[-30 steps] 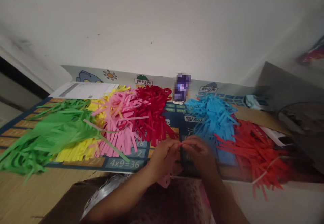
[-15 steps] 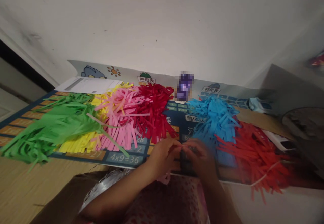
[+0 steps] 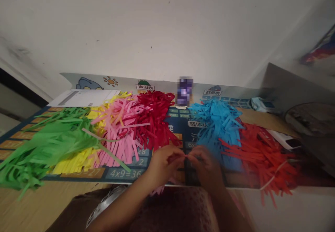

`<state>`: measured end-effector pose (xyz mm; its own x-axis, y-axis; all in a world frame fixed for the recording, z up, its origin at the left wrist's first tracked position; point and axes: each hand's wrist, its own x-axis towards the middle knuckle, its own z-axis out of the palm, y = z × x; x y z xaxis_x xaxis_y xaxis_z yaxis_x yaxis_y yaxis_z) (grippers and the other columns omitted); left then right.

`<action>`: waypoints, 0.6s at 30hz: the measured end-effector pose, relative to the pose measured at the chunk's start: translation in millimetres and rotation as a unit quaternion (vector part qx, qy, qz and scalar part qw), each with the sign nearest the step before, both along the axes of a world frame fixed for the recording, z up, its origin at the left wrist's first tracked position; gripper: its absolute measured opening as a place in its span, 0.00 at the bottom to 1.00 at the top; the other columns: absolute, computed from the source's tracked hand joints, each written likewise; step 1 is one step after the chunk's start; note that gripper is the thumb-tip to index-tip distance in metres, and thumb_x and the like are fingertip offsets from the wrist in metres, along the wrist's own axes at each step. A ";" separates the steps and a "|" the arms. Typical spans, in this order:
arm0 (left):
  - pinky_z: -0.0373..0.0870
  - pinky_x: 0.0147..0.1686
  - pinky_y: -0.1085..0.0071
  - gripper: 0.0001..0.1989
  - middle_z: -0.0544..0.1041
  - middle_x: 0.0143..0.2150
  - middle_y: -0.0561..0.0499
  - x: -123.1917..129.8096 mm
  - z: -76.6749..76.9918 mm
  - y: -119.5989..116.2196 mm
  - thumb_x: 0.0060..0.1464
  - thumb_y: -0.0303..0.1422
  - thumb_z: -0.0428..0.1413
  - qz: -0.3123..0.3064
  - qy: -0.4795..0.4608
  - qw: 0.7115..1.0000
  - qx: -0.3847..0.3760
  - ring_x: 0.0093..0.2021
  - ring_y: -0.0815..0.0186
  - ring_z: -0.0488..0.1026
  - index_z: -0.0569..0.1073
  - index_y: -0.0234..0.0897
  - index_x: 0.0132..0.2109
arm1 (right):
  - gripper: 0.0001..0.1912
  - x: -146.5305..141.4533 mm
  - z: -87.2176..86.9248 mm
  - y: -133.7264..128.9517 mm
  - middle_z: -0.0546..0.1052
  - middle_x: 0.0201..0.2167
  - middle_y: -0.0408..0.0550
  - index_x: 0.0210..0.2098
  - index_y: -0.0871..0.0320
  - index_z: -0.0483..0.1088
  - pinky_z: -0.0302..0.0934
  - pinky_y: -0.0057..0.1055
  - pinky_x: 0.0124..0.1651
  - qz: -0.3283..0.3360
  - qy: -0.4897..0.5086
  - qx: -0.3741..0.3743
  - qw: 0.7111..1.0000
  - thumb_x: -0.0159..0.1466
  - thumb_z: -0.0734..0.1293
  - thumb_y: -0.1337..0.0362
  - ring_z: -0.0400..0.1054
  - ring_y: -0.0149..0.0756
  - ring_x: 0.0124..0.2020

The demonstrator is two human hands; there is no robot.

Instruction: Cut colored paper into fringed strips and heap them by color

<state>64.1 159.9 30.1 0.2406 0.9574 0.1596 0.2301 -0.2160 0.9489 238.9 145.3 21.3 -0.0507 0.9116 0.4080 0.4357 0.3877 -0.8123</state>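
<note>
My left hand and my right hand meet fingertip to fingertip above the table's front edge, both pinched closed. Between them shows a tiny bit of a thin pink strip; most of it is hidden by the fingers. Some pink paper fringe hangs below my left wrist, over the edge. Left of the hands lie a dark red paper tassel and a pink paper tassel. To the right, a blue paper tassel and a red paper tassel lie close to my right hand.
Green fringed paper and yellow fringed paper cover the left side. A white sheet lies behind them. At the back stands a phone-like object, pixelated, before the wall. A printed mat covers the table; cardboard lies at right.
The view has shifted, so the table things appear slightly farther left. Both hands stay pinched together at nearly the same place, with the fingertips a little lower in view.
</note>
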 end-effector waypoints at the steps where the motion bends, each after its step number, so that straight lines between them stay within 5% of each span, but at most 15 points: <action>1: 0.65 0.32 0.73 0.05 0.79 0.30 0.49 1.2 -0.4 0.2 0.51 0.35 0.62 0.009 -0.027 0.999 -0.027 0.31 0.65 0.73 0.79 0.38 0.33 | 0.10 0.4 0.1 0.9 0.73 0.29 0.43 0.29 0.54 0.71 0.60 0.31 0.39 -0.001 0.003 -0.004 1.000 0.65 0.65 0.59 0.68 0.34 0.34; 7: 0.63 0.26 0.76 0.17 0.75 0.25 0.53 9.6 -1.6 3.3 0.41 0.42 0.68 0.021 -0.235 0.952 -0.195 0.25 0.71 0.69 0.74 0.34 0.30 | 0.05 -2.0 -5.6 8.9 0.77 0.32 0.44 0.33 0.52 0.76 0.63 0.31 0.40 0.033 0.042 -0.004 0.999 0.63 0.67 0.61 0.71 0.35 0.36; 18: 0.61 0.26 0.77 0.20 0.75 0.23 0.53 15.8 -4.7 5.0 0.37 0.43 0.70 0.031 -0.271 0.938 -0.214 0.24 0.73 0.69 0.73 0.33 0.28 | 0.07 -2.3 -8.4 10.7 0.78 0.32 0.44 0.33 0.52 0.77 0.64 0.32 0.41 0.009 0.021 0.014 1.000 0.64 0.66 0.61 0.72 0.35 0.35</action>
<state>79.8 164.9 25.4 0.1768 0.9713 -0.1589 -0.3109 0.2083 0.9273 236.5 156.0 12.9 -0.0498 0.8991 0.4349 0.3948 0.4178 -0.8183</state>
